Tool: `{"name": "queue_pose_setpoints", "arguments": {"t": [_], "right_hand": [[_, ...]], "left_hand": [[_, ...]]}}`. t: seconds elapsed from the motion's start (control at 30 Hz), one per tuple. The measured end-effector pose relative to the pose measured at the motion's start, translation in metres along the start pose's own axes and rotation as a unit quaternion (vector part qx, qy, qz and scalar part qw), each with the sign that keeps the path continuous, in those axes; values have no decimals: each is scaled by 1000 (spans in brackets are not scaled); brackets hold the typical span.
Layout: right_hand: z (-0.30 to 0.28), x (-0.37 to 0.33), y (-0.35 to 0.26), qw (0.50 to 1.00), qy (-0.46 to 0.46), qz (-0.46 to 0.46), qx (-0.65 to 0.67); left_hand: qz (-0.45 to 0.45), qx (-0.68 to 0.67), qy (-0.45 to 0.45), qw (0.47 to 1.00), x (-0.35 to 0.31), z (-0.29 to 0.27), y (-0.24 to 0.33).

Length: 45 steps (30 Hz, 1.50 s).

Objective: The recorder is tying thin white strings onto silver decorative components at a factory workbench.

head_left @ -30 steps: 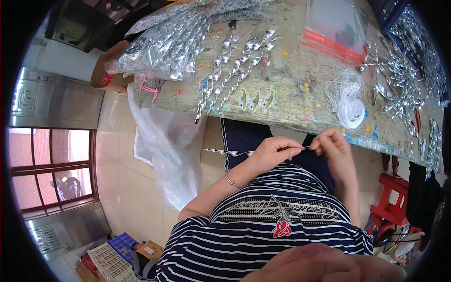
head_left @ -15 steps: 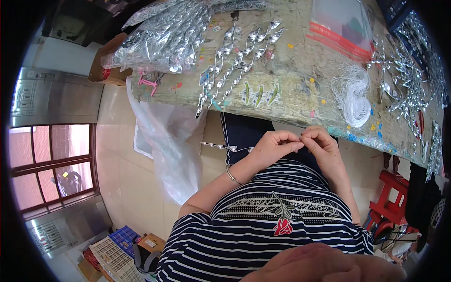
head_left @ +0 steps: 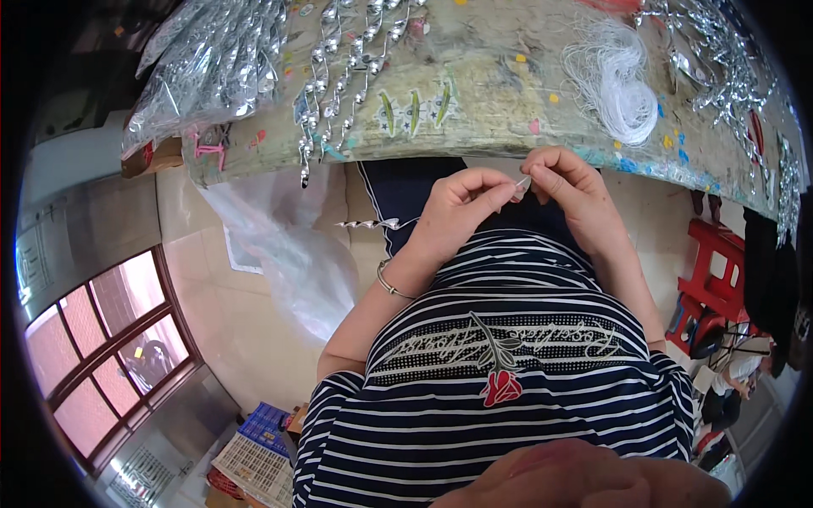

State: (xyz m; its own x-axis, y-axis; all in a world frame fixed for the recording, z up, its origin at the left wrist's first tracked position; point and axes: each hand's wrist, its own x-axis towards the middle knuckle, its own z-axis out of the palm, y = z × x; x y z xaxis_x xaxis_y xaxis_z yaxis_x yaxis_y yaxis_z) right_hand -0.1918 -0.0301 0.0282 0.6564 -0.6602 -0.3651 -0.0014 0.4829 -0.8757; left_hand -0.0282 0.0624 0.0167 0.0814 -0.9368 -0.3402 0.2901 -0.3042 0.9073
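Observation:
My left hand (head_left: 464,207) is closed in a pinch in front of the table edge. A twisted silver strip (head_left: 373,224) sticks out to the left from behind it, a spiral ornament like those on the table. Close by, my right hand (head_left: 576,190) pinches thumb against forefinger. Between the two sets of fingertips shows a small whitish piece (head_left: 521,186), too small to name. Several more silver spiral strips (head_left: 343,76) lie in rows on the table.
The worn, paint-spotted table (head_left: 483,102) carries plastic-bagged silver strips (head_left: 220,68), a white string hank (head_left: 622,85) and loose silver strands (head_left: 728,76). A clear plastic sheet (head_left: 288,245) hangs at left. A red stool (head_left: 711,267) stands right.
The view has shifted, so the table sits higher and further left. My fingertips have parted slightly, and a whitish piece now shows between them. The silver strip stays with my left hand.

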Motion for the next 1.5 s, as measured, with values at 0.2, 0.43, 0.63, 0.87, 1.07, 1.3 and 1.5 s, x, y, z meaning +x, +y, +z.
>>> {"name": "queue_pose_setpoints", "arguments": {"t": [0.2, 0.43, 0.63, 0.87, 1.07, 1.3, 1.5], "right_hand": [[-3, 1, 0, 1000, 1, 8, 9], [-2, 1, 1, 999, -27, -4, 22], [-1, -3, 7, 999, -17, -3, -40], [1, -5, 6, 999, -24, -5, -38], [4, -5, 3, 999, -45, -22, -8], [4, -11, -13, 998, -26, -20, 45], [-18, -14, -32, 995, -6, -72, 72]], "left_hand": [[-27, -19, -1, 999, 0, -2, 0], [-20, -22, -8, 1000, -2, -3, -6], [1, 25, -4, 1000, -1, -1, -9], [4, 16, -13, 1000, 0, -3, -13], [-8, 30, -19, 999, 0, -4, -12], [7, 62, -36, 997, -4, -7, -15], [93, 194, -45, 975, -18, -15, -13]]}}
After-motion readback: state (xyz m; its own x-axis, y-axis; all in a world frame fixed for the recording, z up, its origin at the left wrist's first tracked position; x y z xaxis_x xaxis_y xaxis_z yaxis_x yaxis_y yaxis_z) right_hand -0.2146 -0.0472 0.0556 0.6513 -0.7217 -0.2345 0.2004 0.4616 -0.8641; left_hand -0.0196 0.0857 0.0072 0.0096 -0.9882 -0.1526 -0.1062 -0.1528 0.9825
